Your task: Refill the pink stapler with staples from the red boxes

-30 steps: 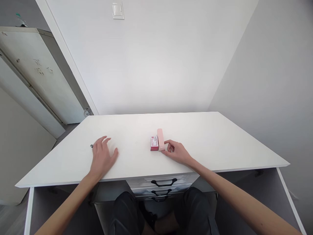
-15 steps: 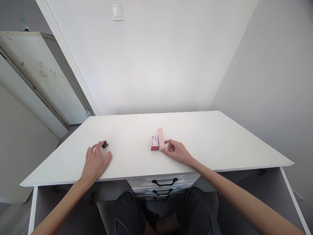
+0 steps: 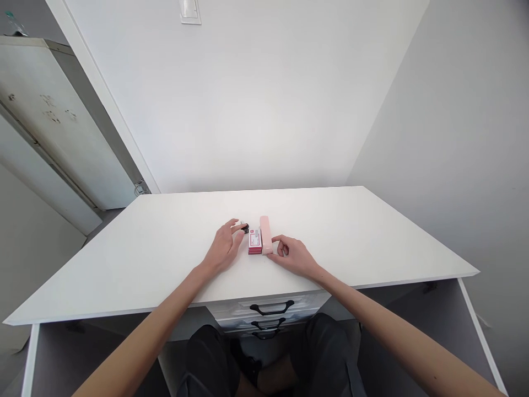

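A pink stapler (image 3: 266, 234) lies lengthwise on the white tabletop, pointing away from me. Against its left side sit small red-and-white boxes (image 3: 255, 241), stacked. My left hand (image 3: 223, 246) has its thumb and forefinger closed around a small black object (image 3: 245, 227), possibly a staple remover, at the far left corner of the boxes. The fingers partly cover it. My right hand (image 3: 294, 256) touches the stapler's near right end with thumb and forefinger, its other fingers curled in.
The white desk (image 3: 351, 231) stands against a wall with a light switch (image 3: 190, 11). Drawers with black handles (image 3: 271, 307) are below its front edge, above my knees. A worn pale cabinet (image 3: 61, 121) stands beyond the left side.
My left hand has moved right with the black object, from the desk's left part to beside the boxes. My right hand stays at the stapler. The view has shifted slightly.
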Available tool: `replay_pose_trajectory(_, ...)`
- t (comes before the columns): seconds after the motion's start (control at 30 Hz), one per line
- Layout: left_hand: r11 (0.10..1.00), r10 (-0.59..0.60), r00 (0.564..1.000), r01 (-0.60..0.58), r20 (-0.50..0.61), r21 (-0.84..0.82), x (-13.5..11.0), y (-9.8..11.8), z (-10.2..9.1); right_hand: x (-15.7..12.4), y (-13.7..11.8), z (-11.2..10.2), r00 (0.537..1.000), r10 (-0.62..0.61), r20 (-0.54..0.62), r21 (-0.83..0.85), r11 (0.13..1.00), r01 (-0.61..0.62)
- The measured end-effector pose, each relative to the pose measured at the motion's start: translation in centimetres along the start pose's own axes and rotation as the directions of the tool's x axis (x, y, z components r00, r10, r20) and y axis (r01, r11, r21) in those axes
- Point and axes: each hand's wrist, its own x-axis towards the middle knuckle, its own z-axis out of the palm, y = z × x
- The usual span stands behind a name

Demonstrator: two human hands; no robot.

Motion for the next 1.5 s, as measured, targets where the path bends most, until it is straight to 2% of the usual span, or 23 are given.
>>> replay_pose_trajectory(0.2, 0.975, -0.02, 0.998, 0.031, 0.052, -0.219, 1.7, 0.7, 1.4, 0.2, 0.1, 0.0, 1.0, -0.005, -0.005, -0.007, 1.0, 0.005)
replay_pose_trajectory(0.37, 0.96, -0.038, 0.996, 0.059, 0.081, -0.274, 2.0, 0.4, 1.2, 0.2, 0.1, -0.1, 1.0, -0.001, 0.007, -0.004, 1.0, 0.001)
replay_pose_trajectory(0.5, 0.933, -0.067, 0.997, 0.076, 0.038, -0.352, 1.7, 0.8, 0.6, 0.2, 0.1, -0.1, 1.0, -0.004, 0.012, -0.014, 1.0, 0.004)
replay_pose_trajectory(0.63, 0.906, -0.234, 0.969, 0.189, -0.075, -0.378, 1.5, 0.6, 0.5, 0.0, 0.0, 0.0, 1.0, -0.013, 0.017, -0.025, 1.0, 0.013)
replay_pose_trajectory(0.73, 0.923, -0.3, 0.942, 0.248, -0.149, -0.293, 1.1, -0.7, 0.2, -0.4, -0.1, 0.1, 1.0, -0.008, 0.023, -0.022, 1.0, 0.008)
replay_pose_trajectory(0.83, 0.956, -0.264, 0.954, 0.239, -0.142, -0.172, -0.1, -3.0, -1.5, -1.0, -0.6, -0.3, 0.999, -0.017, -0.028, -0.039, 0.999, 0.016)
replay_pose_trajectory(0.93, 0.973, -0.221, 0.965, 0.208, -0.141, -0.098, -1.9, -5.9, -4.1, -0.9, -1.9, -1.4, 0.985, -0.164, -0.046, -0.165, 0.974, 0.154)
replay_pose_trajectory(1.0, 0.974, -0.204, 0.963, 0.219, -0.178, 0.064, -3.0, -7.8, -5.6, -0.1, -3.3, -2.5, 0.945, -0.324, 0.037, -0.248, 0.913, 0.323)
replay_pose_trajectory(1.07, 0.947, -0.251, 0.942, 0.287, -0.221, 0.147, -3.8, -9.1, -6.3, 1.4, -4.8, -3.4, 0.88, -0.436, 0.19, -0.318, 0.82, 0.475)
replay_pose_trajectory(1.2, 0.924, -0.277, 0.926, 0.33, -0.255, 0.193, -4.5, -9.6, -5.8, 5.2, -7.2, -3.6, 0.709, -0.442, 0.55, -0.395, 0.611, 0.687)
replay_pose_trajectory(1.27, 0.924, -0.252, 0.934, 0.31, -0.254, 0.222, -4.7, -9.3, -5.3, 6.9, -7.9, -3.0, 0.657, -0.383, 0.649, -0.408, 0.553, 0.726)
replay_pose_trajectory(1.33, 0.922, -0.212, 0.944, 0.279, -0.254, 0.267, -4.9, -8.9, -5.0, 8.2, -8.2, -2.2, 0.639, -0.323, 0.698, -0.407, 0.555, 0.726)
replay_pose_trajectory(1.5, 0.916, -0.175, 0.949, 0.254, -0.261, 0.31, -5.3, -8.8, -4.9, 10.4, -8.5, -0.3, 0.604, -0.224, 0.765, -0.364, 0.624, 0.692)
